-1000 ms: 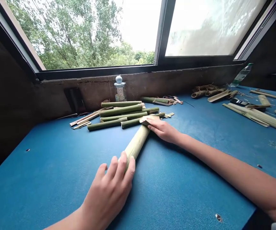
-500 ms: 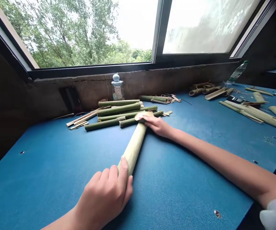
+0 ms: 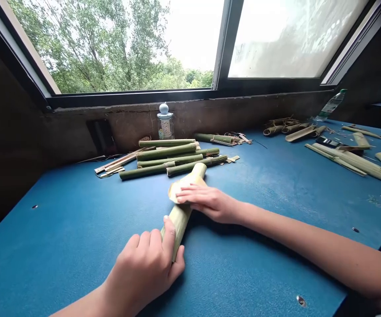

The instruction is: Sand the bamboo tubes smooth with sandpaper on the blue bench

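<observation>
Daylight from window (image 3: pixel 269 48), sky (image 3: pixel 193 35) blown out; left wall (image 3: pixel 8 119) dim.

Hands (image 3: pixel 214 205) now closer together on bamboo (image 3: pixel 179 222)

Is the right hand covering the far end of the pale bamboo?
No, the right hand holds a sheet on the pale bamboo, whose far end shows beyond it.

I had the bamboo tube (image 3: pixel 178 221) on the table (image 3: pixel 259 273), my left hand (image 3: pixel 149 259) on its near end, my right hand (image 3: pixel 210 202) over a sheet (image 3: pixel 175 192) partway along it. Behind the tube lay the bamboo sticks (image 3: pixel 167 152), with a jar (image 3: pixel 165 126) behind them; off right, split bamboo strips (image 3: pixel 368 164) lay before a bottle (image 3: pixel 331 108).
</observation>
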Tool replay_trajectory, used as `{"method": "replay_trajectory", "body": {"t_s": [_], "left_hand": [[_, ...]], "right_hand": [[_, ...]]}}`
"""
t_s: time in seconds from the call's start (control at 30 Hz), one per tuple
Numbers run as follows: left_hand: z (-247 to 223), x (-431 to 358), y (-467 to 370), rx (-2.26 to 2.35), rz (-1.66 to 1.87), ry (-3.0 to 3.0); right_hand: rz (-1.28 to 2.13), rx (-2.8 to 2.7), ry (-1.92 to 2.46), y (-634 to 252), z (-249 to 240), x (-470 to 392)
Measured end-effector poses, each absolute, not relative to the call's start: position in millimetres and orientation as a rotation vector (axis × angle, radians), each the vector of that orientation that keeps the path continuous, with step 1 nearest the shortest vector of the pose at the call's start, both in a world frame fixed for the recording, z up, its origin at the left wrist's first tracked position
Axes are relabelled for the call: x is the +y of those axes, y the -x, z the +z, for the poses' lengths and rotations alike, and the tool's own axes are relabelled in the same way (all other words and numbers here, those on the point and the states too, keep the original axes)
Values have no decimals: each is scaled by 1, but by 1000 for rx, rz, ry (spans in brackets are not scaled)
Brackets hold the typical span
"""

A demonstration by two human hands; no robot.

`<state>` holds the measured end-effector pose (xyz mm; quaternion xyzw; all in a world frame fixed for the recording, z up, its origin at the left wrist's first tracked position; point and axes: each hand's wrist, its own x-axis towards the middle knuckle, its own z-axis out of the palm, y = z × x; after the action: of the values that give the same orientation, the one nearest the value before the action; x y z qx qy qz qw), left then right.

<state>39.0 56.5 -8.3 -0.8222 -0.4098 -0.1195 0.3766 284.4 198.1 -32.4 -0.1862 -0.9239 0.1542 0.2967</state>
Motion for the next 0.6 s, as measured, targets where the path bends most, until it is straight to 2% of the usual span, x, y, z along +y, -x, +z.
{"method": "replay_trajectory", "body": {"t_s": [0.07, 0.2, 0.27, 0.37, 0.43, 0.53, 0.6], "left_hand": [[-9, 56, -39, -1031, -281, 2057], [-2, 53, -38, -1016, -150, 2016], [2, 53, -38, -1037, -119, 2003], [5, 55, -37, -1090, -69, 1996], [5, 55, -37, -1140, -22, 1982], [3, 54, -37, -1204, 24, 1970], [2, 53, -37, -1215, 36, 1985]], "right_hand": [[400, -2447, 501, -283, -33, 199], [292, -2194, 963, -281, -34, 199], [299, -2254, 879, -273, -33, 185], [335, -2445, 530, -260, -32, 168], [299, -2414, 606, -259, -32, 171], [221, -2251, 949, -263, -31, 177], [244, -2279, 917, -261, -29, 168]]}}
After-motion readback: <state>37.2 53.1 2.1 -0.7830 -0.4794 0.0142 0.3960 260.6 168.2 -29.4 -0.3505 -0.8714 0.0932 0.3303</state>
